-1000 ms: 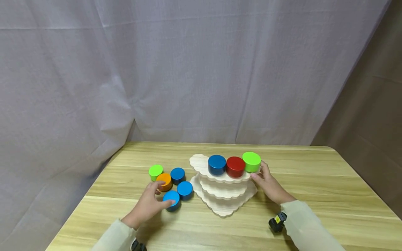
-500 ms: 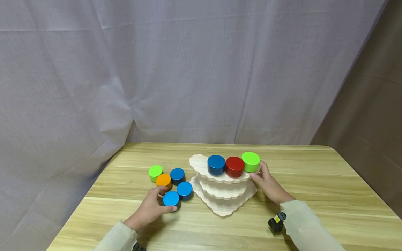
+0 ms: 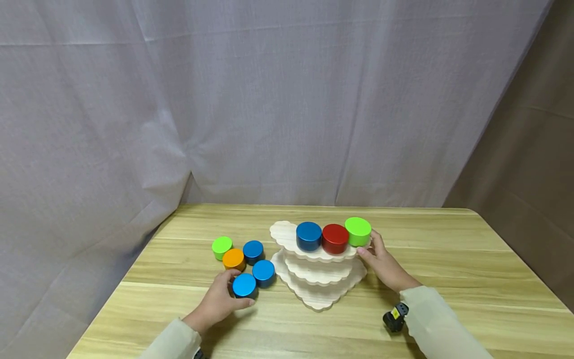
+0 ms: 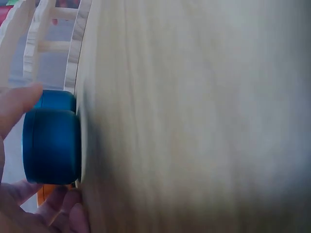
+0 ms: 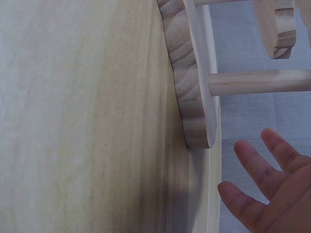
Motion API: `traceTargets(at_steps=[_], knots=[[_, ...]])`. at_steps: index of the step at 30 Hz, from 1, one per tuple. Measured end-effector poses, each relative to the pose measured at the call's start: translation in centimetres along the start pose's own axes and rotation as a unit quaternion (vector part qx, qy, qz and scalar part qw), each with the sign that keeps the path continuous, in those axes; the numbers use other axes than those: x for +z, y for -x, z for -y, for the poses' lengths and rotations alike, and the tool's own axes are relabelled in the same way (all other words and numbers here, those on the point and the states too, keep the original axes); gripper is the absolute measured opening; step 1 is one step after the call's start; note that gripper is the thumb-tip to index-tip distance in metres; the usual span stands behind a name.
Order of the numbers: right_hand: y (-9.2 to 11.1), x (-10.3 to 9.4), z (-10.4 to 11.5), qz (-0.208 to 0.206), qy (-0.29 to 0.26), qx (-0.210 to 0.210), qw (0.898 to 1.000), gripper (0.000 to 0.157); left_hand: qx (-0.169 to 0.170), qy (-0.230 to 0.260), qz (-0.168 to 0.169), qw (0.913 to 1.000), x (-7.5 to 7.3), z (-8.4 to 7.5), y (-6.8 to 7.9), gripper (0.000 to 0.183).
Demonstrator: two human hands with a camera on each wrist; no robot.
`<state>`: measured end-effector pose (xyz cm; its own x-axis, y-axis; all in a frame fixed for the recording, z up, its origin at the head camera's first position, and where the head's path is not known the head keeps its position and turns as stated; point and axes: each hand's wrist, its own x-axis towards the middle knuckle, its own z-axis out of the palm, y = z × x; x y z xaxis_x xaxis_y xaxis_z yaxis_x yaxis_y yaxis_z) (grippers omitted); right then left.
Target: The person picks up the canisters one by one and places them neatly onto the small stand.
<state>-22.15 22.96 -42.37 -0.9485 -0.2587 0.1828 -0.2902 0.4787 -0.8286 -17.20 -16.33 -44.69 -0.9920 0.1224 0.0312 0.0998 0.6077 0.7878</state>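
Head view: the left hand (image 3: 218, 302) grips the blue tin (image 3: 244, 285) at lower centre-left, on the counter (image 3: 448, 279); the right hand (image 3: 384, 264) touches the wooden stand (image 3: 319, 279) with relaxed fingers.

Left wrist view: thumb and fingers (image 4: 65, 208) curl around this tin (image 4: 51, 145).

Right wrist view: fingers (image 5: 252, 162) straight, beside the stand (image 5: 194, 97).

table (image 3: 448, 259): light wood grain | tiered stand (image 3: 319, 279): pale unpainted wood | tins on top tier: dark blue (image 3: 309, 236), red (image 3: 335, 238), lime green (image 3: 358, 231) | tins on table: lime green (image 3: 221, 246), orange (image 3: 233, 259), three blue (image 3: 244, 285) | curtain (image 3: 269, 99): grey | sleeves (image 3: 444, 324): pale beige
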Motion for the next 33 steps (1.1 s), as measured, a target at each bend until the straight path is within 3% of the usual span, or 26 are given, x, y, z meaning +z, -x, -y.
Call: traceTargets(at_steps=[22, 33], knots=[[0.01, 0.0, -0.25, 0.005, -0.02, -0.003, 1.0, 0.062, -0.03, -0.024, -0.008, 0.9992, 0.52, -0.55, -0.22, 0.069], [-0.22, 0.11, -0.57, 0.009, -0.022, -0.003, 1.0, 0.062, -0.03, -0.006, -0.039, 0.9988, 0.38, -0.48, -0.13, 0.06]])
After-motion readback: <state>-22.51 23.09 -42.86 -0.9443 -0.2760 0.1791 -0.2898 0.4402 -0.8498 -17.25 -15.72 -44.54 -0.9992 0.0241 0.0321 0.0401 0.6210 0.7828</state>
